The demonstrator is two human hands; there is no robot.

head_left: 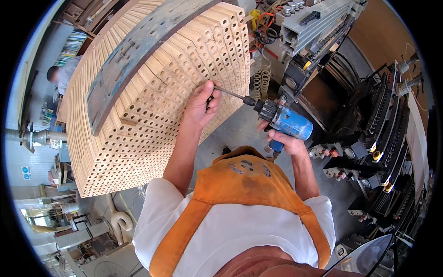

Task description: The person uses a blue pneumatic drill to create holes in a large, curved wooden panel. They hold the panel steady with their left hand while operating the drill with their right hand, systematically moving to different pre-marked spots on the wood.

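A blue power drill [291, 123] is in my right hand [287, 139], fingers closed round its grip. From its dark chuck [251, 100] a long, thin metal bit [229, 92] points left, its tip at the fingers of my left hand [202, 105]. That hand is closed, with something small and dark partly showing between the fingers; its kind is not clear. My left hand is right in front of a large stack of pale wooden pieces [152, 101], whose end face is covered in rows of round holes. Many holes look dark-rimmed, others plain pale wood.
A curved, blue-grey worn plate [134, 60] lies across the top of the stack. At the right stand black machine frames [369, 134] with gauges and knobs. An aluminium beam [314, 25] and coiled hose [265, 76] are beyond the drill. Another person [67, 76] is at the far left.
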